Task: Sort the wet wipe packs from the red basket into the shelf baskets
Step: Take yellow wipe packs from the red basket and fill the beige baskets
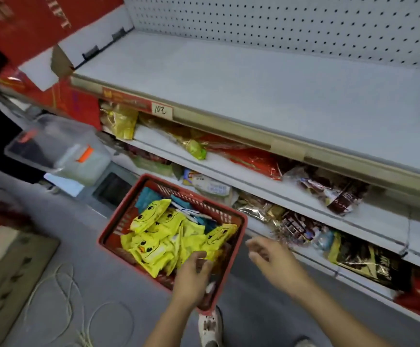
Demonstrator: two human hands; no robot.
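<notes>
A red basket (118, 222) stands on the grey floor in front of the shelves. Several yellow wet wipe packs (153, 249) with duck faces fill it, with a few teal packs (146, 197) at its far end. My left hand (191, 276) reaches into the near right corner of the basket, fingers curled down among the yellow packs; whether it grips one is hidden. My right hand (271, 256) hovers just right of the basket with loosely spread fingers and holds nothing.
A wide bare white shelf (254, 78) with a pegboard back sits above. Lower shelves (291, 196) hold snack bags in gold, red and brown. A clear plastic box (58, 149) is at the left, red cartons (28, 23) upper left, cord (66, 296) on the floor.
</notes>
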